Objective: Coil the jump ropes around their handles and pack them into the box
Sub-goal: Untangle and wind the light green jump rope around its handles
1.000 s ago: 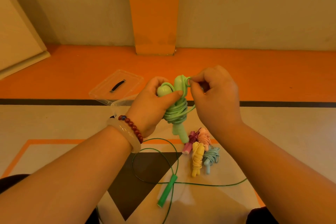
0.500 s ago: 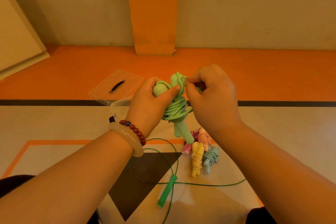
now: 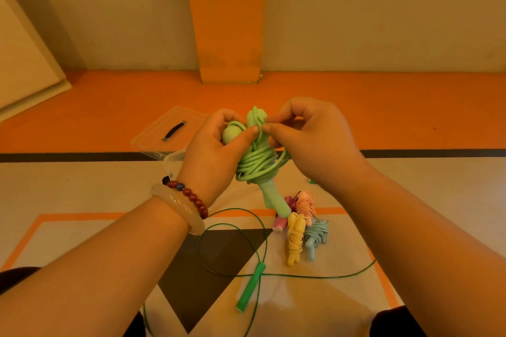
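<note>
A broad orange painted pillar [image 3: 228, 16] is rising against the beige far wall [image 3: 383, 8]. A black floor stripe [image 3: 438, 153] is running left to right, and a black painted triangle [image 3: 191, 282] is lying nearer.

The pale green jump rope [image 3: 256, 165] is one mint shade throughout. Just below it lie a yellow rope [image 3: 295, 238], a pale blue rope [image 3: 316, 234], a pink rope [image 3: 306, 204] and a magenta rope [image 3: 279, 223]. Farther below, a dark green cord [image 3: 315, 276] with a bright green handle [image 3: 250, 288] crosses a black triangle [image 3: 208, 276] on the cream floor [image 3: 82, 186]. Lower left of it sit dark red beads [image 3: 191, 198], one blue.
</note>
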